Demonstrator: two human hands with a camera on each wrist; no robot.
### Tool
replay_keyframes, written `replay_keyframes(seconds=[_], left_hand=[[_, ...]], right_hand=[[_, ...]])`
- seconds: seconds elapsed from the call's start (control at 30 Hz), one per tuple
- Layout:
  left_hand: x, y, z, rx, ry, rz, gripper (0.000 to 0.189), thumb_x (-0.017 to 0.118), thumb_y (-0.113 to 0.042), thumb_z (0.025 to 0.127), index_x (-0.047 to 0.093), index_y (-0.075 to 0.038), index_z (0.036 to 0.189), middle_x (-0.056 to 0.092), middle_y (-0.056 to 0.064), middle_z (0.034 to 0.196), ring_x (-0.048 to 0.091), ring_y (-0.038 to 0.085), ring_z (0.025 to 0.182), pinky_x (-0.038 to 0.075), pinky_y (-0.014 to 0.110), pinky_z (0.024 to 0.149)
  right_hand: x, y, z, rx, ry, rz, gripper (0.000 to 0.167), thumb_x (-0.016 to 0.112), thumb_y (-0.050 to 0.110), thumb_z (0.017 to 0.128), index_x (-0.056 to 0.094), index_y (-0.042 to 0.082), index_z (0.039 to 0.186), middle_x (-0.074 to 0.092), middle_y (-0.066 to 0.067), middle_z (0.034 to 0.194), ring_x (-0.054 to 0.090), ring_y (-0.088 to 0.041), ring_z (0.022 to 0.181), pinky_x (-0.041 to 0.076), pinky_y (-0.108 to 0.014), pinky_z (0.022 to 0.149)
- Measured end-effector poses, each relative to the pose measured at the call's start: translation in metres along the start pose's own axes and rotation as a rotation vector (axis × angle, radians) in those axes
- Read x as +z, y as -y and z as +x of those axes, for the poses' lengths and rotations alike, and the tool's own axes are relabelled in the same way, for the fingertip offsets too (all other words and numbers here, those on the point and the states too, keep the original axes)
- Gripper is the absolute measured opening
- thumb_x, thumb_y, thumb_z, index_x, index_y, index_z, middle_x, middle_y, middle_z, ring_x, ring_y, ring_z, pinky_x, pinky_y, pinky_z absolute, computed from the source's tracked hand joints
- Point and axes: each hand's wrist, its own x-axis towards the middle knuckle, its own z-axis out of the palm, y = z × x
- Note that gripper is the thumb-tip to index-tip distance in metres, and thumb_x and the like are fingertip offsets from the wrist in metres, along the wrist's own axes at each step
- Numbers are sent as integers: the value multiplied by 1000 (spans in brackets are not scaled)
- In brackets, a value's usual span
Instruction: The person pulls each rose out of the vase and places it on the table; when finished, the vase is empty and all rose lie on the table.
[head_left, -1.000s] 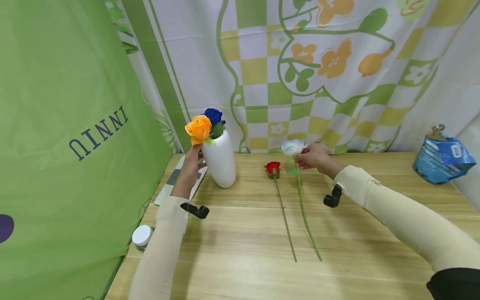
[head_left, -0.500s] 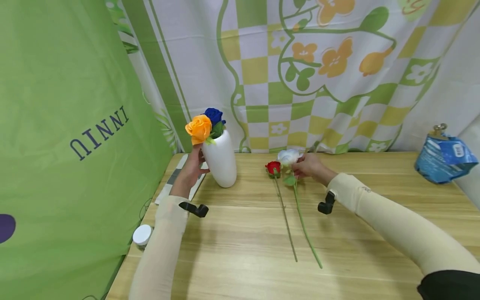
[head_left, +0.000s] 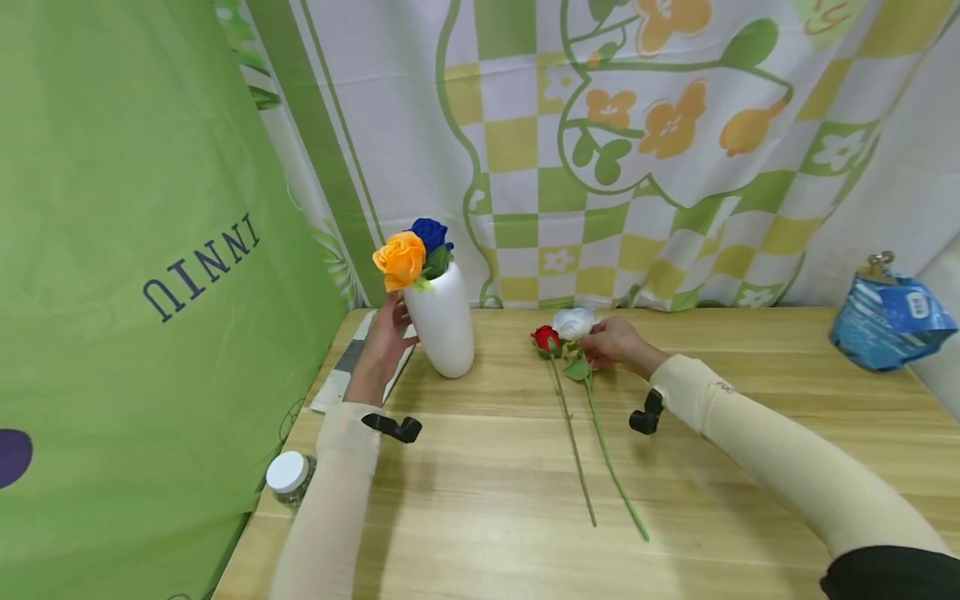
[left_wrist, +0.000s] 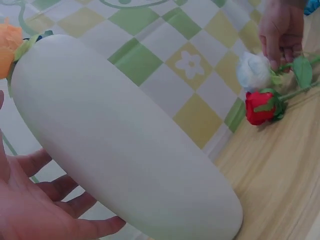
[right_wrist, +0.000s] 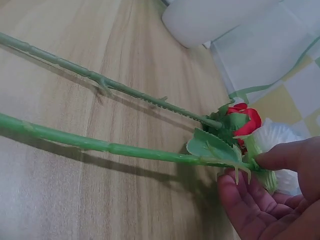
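Note:
A white vase [head_left: 442, 329] stands at the back left, holding an orange rose [head_left: 400, 260] and a blue rose [head_left: 429, 233]. Against its left side my left hand [head_left: 384, 342] rests with spread fingers; in the left wrist view the fingertips [left_wrist: 116, 223] meet the vase wall. My right hand [head_left: 617, 343] pinches a white rose [head_left: 574, 322] by the stem just under the bloom, thumb on top in the right wrist view. Its green stem [right_wrist: 125, 150] slants toward the front of the table. Left of it lies a red rose [head_left: 546, 338], its bloom beside the white one.
A white-lidded jar [head_left: 288, 473] stands by the left table edge. Behind my left hand lies a flat grey-and-white item [head_left: 337, 375]. A clipped blue pouch [head_left: 885, 321] sits at the back right. The patterned curtain [head_left: 510, 208] hangs along the table's back edge.
My right hand has moved left and down with the white rose, bringing its bloom close to the red one. The left hand and the vase have hardly moved.

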Motion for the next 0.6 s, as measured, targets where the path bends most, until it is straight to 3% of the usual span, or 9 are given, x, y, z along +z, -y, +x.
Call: replay_keyframes(seconds=[0.13,0.37,0.6], left_hand=[[0,-2,-1,12,-8,-29,64,39,-59,102,42,-14,147,50,6,139,48,16,117,35,56,108],[1,-3,0,10,-10,-35,65,41,-57,101,39,-16,152,41,16,153,43,25,130,33,59,112],[2,1,-1,32,-21,-28,68,44,-61,100,38,-19,153,41,16,153,40,29,134,32,61,112]], right_hand=[[1,-2,2,10,0,1,26,62,8,94,55,-9,112,69,-1,71,63,-5,55,56,-22,56],[1,-4,2,21,4,8,18,62,7,94,56,-6,105,68,0,68,63,-6,55,57,-23,58],[-3,-11,1,-13,1,-142,16,66,12,93,55,2,87,70,-3,66,66,-10,55,59,-29,58]])
